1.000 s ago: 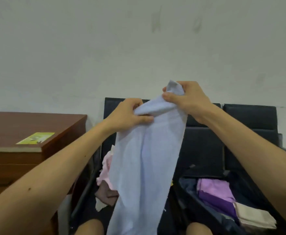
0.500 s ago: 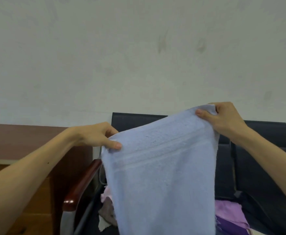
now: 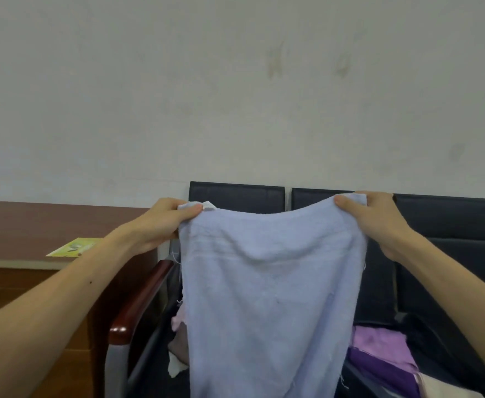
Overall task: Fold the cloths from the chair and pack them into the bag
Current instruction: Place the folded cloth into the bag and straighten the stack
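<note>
Above the chair seat, the pale blue cloth hangs spread, its top corners pinched by the left hand and the right hand. It looks light, soft and limp, so those corners seem the best hold for folding.

A pale blue terry cloth hangs spread open by its top corners before the black padded chair; folded purple cloths lie lower right.
</note>
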Demonstrator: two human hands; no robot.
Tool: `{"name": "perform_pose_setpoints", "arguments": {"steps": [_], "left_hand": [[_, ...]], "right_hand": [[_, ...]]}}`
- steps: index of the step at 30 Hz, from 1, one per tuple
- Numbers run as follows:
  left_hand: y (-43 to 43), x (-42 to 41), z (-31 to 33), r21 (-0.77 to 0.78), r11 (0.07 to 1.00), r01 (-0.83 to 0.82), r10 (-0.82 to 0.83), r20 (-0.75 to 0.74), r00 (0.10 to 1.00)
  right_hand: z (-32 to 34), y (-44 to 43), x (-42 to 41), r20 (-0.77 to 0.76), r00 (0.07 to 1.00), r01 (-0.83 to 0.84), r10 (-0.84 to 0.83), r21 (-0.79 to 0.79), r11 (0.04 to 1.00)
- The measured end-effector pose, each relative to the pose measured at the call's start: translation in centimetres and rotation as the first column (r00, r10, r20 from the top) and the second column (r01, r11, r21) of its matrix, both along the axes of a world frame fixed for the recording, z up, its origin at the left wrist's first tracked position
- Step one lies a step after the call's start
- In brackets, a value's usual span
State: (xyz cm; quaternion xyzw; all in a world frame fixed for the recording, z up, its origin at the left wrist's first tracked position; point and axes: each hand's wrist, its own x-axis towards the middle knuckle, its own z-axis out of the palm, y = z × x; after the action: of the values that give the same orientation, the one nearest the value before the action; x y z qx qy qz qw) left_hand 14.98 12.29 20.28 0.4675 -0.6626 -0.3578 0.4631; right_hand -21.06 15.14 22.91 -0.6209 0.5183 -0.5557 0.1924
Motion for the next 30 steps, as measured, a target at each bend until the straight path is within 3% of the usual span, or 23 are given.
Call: {"name": "perform_pose_setpoints", "arguments": {"steps": [5, 9, 14, 22, 26, 30], "left_hand": [[1.1, -3.9, 0.1, 0.001, 0.997, 0.071, -0.071, -0.079, 0.994], [1.4, -7.4, -0.1, -0.04, 0.996, 0.085, -0.088, -0.079, 0.993], [1.7, -10.2, 0.0, -0.122, 0.988, 0.096, -0.099, -0.023, 0.995], [2.1, -11.2, 0.0, -0.193, 0.977, 0.091, -0.07, 0.112, 0.991], [2.2, -11.3, 0.4, -0.193, 0.98, 0.04, -0.016, 0.126, 0.992], [2.8, -11.8, 0.2, -0.16, 0.981, 0.107, -0.076, 0.187, 0.979]], "right_hand": [[-1.0, 0.1, 1.8, 0.054, 0.994, -0.099, 0.094, 0.095, 0.991], [-1.2, 0.6, 5.0, -0.022, 0.99, -0.138, 0.14, 0.088, 0.987], [-1.8, 0.7, 7.9, -0.193, 0.97, -0.142, 0.145, 0.03, 0.989], [-1.7, 0.6, 8.7, -0.239, 0.966, -0.097, 0.1, 0.026, 0.995], [-1.3, 1.5, 9.2, -0.162, 0.968, -0.174, 0.193, 0.121, 0.977], [-0.2, 2.7, 9.3, -0.1, 0.946, -0.273, 0.307, 0.26, 0.926]]}}
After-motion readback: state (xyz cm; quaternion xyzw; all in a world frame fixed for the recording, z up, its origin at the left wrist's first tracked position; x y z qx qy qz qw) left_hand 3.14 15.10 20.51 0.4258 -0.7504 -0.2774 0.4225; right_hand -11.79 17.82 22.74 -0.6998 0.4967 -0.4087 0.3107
